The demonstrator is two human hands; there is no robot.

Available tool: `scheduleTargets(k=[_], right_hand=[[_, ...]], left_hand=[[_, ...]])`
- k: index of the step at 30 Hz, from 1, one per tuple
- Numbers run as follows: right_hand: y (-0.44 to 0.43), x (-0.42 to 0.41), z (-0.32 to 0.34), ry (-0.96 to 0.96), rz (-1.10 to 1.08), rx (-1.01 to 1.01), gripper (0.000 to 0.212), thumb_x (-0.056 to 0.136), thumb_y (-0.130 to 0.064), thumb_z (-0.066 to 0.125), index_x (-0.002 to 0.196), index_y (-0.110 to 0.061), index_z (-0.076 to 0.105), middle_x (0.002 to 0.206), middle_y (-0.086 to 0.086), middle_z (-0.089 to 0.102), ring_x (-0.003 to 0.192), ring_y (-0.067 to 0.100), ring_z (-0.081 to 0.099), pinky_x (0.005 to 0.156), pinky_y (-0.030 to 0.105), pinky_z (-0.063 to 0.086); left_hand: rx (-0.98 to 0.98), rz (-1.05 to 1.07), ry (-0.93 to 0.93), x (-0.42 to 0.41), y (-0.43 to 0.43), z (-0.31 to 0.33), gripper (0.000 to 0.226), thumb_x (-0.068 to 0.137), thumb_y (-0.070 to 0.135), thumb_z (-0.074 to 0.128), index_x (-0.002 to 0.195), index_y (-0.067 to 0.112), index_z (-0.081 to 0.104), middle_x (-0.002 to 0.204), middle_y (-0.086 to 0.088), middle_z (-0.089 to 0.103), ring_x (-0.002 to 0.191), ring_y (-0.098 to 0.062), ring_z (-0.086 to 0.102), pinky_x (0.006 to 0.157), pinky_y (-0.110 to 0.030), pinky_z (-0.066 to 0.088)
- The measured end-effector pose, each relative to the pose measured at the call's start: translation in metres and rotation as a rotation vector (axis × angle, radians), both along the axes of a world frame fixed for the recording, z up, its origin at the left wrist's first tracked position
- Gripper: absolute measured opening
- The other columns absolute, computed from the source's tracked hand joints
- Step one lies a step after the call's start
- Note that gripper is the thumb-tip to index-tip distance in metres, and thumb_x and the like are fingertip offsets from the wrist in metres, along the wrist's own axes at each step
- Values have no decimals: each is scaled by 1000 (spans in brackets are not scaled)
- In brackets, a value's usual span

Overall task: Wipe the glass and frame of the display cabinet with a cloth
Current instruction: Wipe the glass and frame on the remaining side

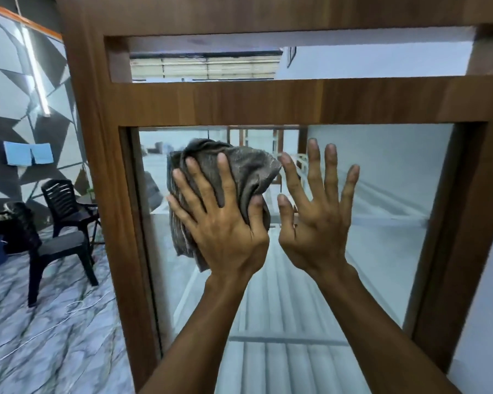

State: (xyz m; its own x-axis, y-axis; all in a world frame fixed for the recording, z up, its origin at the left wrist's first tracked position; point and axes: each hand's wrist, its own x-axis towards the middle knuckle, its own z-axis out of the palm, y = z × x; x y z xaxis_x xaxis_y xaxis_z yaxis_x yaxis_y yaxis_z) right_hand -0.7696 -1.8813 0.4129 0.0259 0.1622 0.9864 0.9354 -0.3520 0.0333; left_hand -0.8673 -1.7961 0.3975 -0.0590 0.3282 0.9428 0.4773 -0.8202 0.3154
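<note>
A wood-brown cabinet frame [239, 100] enclosed a tall glass pane [382, 194]. To the left, black plastic chairs [59, 245] stood on a marbled floor [40, 322] before a grey geometric wall [12, 81]. The bunched grey cloth [248, 172] lay against the upper left of the glass pane, its long axis roughly vertical. The left hand [219, 220] pressed it with spread, straight fingers, cloth showing above and below the palm. The right hand [319, 214], wide and holding nothing, was just right of the cloth.
</note>
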Motion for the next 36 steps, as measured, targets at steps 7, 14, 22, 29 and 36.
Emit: scheduleTargets(k=[7, 14, 22, 29, 36], right_hand=[[-45, 46, -9, 59, -77, 20, 56, 107, -37, 35, 160, -20, 33, 169, 16, 18, 158, 36, 11, 126, 62, 3], [-87, 81, -16, 120, -144, 76, 55, 107, -34, 32, 160, -20, 31, 170, 17, 18, 159, 33, 6, 129, 55, 2], [-115, 93, -27, 95, -271, 189, 55, 103, -28, 45, 155, -9, 43, 166, 18, 23, 158, 34, 9, 128, 55, 2], [-136, 121, -28, 124, -136, 160, 54, 107, -22, 34, 156, 1, 31, 166, 24, 23, 158, 29, 8, 130, 45, 9], [-139, 120, -31, 123, 11, 179, 56, 103, -18, 32, 155, 3, 29, 164, 25, 27, 158, 31, 14, 129, 52, 15]], left_hand=[[28, 11, 66, 26, -24, -1, 61, 107, 49, 38, 164, 29, 29, 170, -29, 14, 157, -52, 7, 123, -72, 0], [75, -54, 157, 76, -74, -4, 65, 106, 48, 41, 165, 26, 28, 171, -25, 13, 158, -47, 9, 124, -70, 2], [109, -97, 226, 112, -105, -5, 67, 107, 50, 36, 168, 26, 17, 172, -23, 7, 159, -45, 3, 125, -69, -2], [221, -169, 324, 136, -130, -10, 64, 109, 51, 32, 167, 29, 18, 172, -19, 0, 160, -42, 2, 125, -68, -2], [355, -185, 380, 138, -128, -15, 62, 110, 52, 31, 167, 29, 22, 172, -18, 5, 160, -39, 2, 126, -64, -4]])
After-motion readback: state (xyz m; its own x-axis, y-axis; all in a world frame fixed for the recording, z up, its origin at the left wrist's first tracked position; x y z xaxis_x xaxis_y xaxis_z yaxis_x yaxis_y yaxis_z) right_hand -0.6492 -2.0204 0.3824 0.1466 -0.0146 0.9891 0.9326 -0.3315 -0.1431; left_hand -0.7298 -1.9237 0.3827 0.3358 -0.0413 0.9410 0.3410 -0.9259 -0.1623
